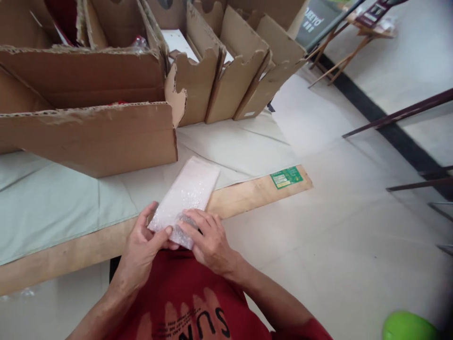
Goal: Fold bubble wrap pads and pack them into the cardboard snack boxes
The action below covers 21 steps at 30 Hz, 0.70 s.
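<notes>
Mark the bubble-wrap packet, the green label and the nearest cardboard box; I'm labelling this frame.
bubble-wrap packet (189,191), head view, its flat top.
green label (286,177), head view, its middle.
cardboard box (95,139), head view, its front wall.

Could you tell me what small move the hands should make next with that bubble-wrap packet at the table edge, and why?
Probably fold the loose near end flat. Both the left hand and the right hand pinch the near end of the bubble-wrap packet, which overhangs the table edge, while its far end lies flat on the table.
</notes>
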Each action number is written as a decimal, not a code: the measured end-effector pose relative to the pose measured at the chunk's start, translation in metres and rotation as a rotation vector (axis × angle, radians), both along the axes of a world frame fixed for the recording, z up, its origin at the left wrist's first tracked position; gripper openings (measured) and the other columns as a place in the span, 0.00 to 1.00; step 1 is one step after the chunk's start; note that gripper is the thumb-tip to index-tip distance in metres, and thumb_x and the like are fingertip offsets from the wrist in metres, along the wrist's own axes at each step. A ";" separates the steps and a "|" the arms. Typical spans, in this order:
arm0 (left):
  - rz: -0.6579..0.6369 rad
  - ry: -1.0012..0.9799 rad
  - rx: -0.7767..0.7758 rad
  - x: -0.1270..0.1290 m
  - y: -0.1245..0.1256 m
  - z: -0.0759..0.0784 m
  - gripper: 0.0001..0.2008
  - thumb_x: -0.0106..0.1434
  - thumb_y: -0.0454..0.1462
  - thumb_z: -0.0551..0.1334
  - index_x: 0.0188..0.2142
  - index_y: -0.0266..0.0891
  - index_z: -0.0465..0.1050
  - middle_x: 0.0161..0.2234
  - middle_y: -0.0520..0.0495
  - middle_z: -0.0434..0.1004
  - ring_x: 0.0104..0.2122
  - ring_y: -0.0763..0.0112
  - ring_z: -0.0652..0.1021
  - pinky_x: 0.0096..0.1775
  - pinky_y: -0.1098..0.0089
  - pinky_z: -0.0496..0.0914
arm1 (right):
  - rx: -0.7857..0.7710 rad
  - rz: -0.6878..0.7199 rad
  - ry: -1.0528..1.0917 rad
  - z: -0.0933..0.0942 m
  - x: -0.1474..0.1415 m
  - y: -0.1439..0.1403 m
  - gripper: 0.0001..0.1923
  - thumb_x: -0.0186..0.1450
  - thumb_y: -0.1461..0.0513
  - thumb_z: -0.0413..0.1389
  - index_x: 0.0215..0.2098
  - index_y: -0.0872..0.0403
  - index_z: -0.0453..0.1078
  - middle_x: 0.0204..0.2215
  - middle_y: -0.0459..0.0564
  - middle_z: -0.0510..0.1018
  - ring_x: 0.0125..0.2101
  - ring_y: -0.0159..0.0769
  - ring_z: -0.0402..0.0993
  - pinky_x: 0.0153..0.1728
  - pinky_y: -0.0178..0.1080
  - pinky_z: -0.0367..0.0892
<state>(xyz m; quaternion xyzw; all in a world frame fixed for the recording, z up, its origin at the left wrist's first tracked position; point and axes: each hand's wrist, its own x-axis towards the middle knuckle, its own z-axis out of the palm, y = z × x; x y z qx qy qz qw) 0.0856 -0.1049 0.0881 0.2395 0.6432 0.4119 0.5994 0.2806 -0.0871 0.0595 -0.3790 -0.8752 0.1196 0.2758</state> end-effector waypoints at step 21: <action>-0.445 0.641 0.347 -0.013 0.052 0.001 0.26 0.65 0.48 0.62 0.59 0.37 0.73 0.26 0.56 0.75 0.24 0.73 0.73 0.32 0.70 0.69 | -0.219 -0.376 0.584 0.014 0.022 0.007 0.20 0.72 0.67 0.54 0.60 0.49 0.71 0.60 0.58 0.77 0.53 0.42 0.80 0.50 0.45 0.78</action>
